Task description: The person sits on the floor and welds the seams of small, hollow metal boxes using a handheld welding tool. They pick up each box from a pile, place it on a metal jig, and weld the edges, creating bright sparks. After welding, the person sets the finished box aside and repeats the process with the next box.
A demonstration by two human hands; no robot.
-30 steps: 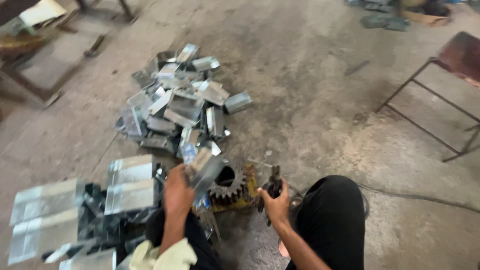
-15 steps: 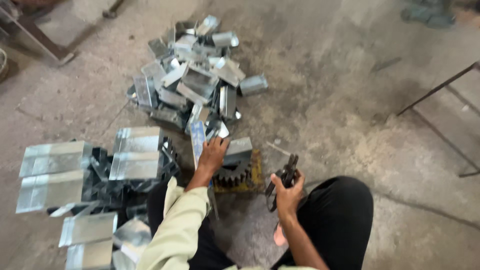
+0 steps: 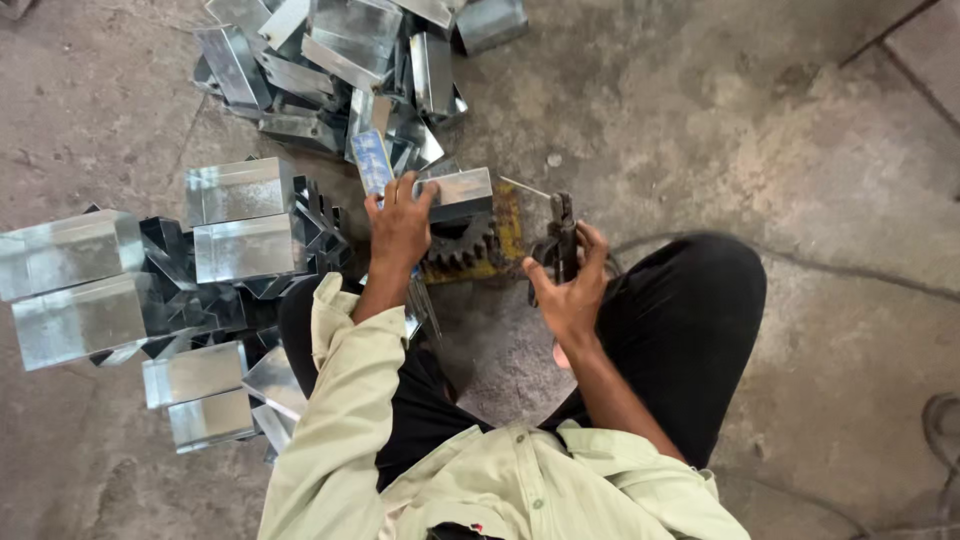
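I sit on a concrete floor. My left hand (image 3: 400, 225) presses a bent sheet-metal piece (image 3: 458, 190) onto a dark toothed gear (image 3: 462, 248) that rests on a yellowish block (image 3: 509, 225). My right hand (image 3: 572, 290) grips a dark plier-like hand tool (image 3: 562, 232), held upright just to the right of the gear. A second shiny metal piece (image 3: 370, 160) lies by my left fingers.
A loose pile of bent metal pieces (image 3: 340, 60) lies ahead of me. Stacked shiny metal boxes (image 3: 150, 270) stand at my left. A thin metal rod (image 3: 525, 187) lies beyond the gear. Bare concrete spreads to the right, with a cable (image 3: 940, 430) at the far right edge.
My left hand has brought the metal piece down from above onto the gear. My view has tilted down and closer; my right hand keeps the tool beside the gear.
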